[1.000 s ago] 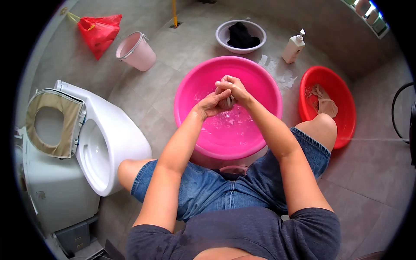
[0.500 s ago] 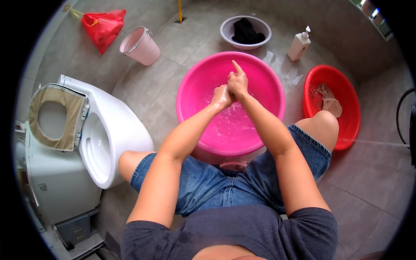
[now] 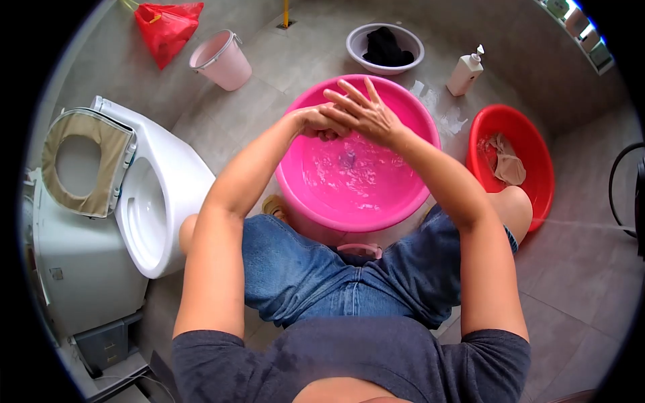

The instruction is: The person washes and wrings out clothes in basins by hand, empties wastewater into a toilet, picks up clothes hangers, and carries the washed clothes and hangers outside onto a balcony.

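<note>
Over the back part of a large pink basin [image 3: 291, 174] my two hands touch each other. My right hand [image 3: 371, 117] has its fingers spread and lies partly across my left hand [image 3: 322, 122]. The fingers of my left hand are curled in, and whether they grip my right hand's fingers is hard to make out. Below them, rippling water [image 3: 346, 178] lies in the basin. No cloth or other item shows between my hands.
A red tub [image 3: 547, 181] with beige cloth [image 3: 508, 168] stands right. Behind are a pump bottle [image 3: 464, 74], a pale basin [image 3: 353, 48] with black cloth [image 3: 385, 47], a pink bucket [image 3: 228, 67] and a red bag [image 3: 168, 30]. A toilet [image 3: 181, 181] stands left.
Both hands have moved up and apart at the wrists. My right hand's fingers have gone from folded with one pointing to spread. The whole view has shifted slightly.
</note>
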{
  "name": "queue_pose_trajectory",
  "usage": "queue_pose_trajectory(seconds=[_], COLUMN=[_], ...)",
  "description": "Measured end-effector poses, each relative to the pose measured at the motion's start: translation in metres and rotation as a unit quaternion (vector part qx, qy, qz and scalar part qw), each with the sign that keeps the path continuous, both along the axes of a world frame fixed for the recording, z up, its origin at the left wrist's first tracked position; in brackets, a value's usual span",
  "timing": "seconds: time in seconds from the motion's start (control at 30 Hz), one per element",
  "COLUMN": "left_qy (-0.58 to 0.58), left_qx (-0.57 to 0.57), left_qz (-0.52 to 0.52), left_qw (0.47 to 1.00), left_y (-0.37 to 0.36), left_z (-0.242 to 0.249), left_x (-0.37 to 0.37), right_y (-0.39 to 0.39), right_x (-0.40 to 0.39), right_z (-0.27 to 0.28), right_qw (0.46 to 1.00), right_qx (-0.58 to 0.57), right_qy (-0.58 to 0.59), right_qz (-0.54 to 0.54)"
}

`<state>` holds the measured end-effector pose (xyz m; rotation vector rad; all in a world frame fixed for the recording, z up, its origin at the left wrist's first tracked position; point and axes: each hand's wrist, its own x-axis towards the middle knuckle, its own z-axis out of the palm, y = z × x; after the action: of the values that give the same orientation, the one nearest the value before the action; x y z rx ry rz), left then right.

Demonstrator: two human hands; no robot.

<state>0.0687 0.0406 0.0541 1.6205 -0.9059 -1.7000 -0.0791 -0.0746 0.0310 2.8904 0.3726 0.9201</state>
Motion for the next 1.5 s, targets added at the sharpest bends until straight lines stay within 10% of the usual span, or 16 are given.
queue_pose_trajectory(seconds=[0.2, 0.3, 0.4, 0.7, 0.9, 1.0, 1.13, 1.27, 1.4, 1.5], left_qy=[-0.260, -0.555, -0.537, -0.773, -0.768, -0.767, -0.706, -0.674, -0.739, -0.733], left_qx=[-0.073, -0.209, -0.194, -0.335, -0.433, -0.436, -0.388, -0.148, -0.035, 0.048], left_qz=[0.014, -0.038, 0.064, -0.087, -0.117, -0.078, 0.011, -0.036, -0.049, 0.034], left_qw=[0.963, 0.804, 0.818, 0.531, 0.457, 0.465, 0.592, 0.723, 0.672, 0.678], left_y=[-0.017, -0.039, -0.040, -0.048, -0.044, -0.045, -0.041, -0.016, 0.024, 0.051], left_z=[0.045, 0.035, 0.037, 0.056, 0.049, 0.026, -0.012, -0.035, -0.082, -0.100], left_x=[-0.029, -0.031, -0.027, -0.011, -0.008, -0.006, -0.014, -0.036, 0.012, 0.045], right_y=[-0.027, -0.029, -0.024, -0.008, -0.001, -0.004, -0.030, -0.051, -0.133, -0.199], right_x=[0.009, 0.012, 0.013, 0.015, 0.021, 0.015, 0.019, -0.001, -0.060, -0.133], right_z=[0.037, 0.048, 0.061, 0.075, 0.051, 0.043, -0.019, -0.050, -0.059, -0.038], right_qw=[0.999, 0.993, 0.980, 0.878, 0.773, 0.718, 0.831, 0.822, 0.684, 0.633], right_qx=[-0.014, -0.007, 0.052, 0.388, 0.563, 0.636, 0.518, 0.394, 0.601, 0.539], right_qy=[-0.017, -0.019, 0.042, 0.104, 0.151, 0.197, 0.122, 0.241, 0.157, 0.163], right_qz=[-0.025, -0.113, -0.186, -0.260, -0.251, -0.202, -0.164, -0.332, -0.382, -0.531])
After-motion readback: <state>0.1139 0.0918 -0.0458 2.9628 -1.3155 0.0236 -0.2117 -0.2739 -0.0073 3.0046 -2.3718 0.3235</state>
